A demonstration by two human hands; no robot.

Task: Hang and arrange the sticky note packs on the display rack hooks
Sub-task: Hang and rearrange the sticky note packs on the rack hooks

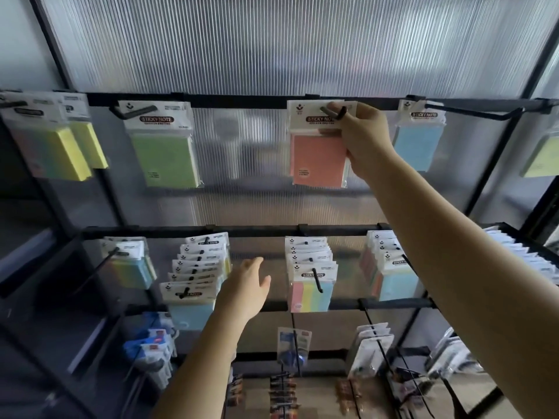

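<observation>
two bare hands reach up at a black metal display rack (193,99) backed by ribbed translucent panels (272,40) with blurry shapes behind. right hand (364,140) is raised to the top rail, fingers and thumb curled round the right edge of an orange sticky note pack (317,152), fingertips at its white header card where the hook (332,111) passes through; pack hangs upright on that hook. left hand (246,287) is lower, in front of the middle rail, fingers straight and loosely spread, holding nothing, in the gap between two hooks of packs. top rail from left: yellow packs (60,149) at far left, green pack (165,158), then the orange one, then a light blue pack (419,143) on a long hook, and a pale yellow pack (541,158) cut off at the right edge. middle rail: a pastel pack (133,267) at left, a full row of blue packs (193,282) just left of the left hand, a row of multicolour striped packs (310,290) just right of it, more blue and pink packs (390,273) further right behind the right forearm. white-carded items (526,252) line a side section at far right. lower rails hold other blister-packed stationery (151,352), blurred, can't tell what. wood-tone floor (317,394) shows at bottom. dim room, light comes through the panels.
</observation>
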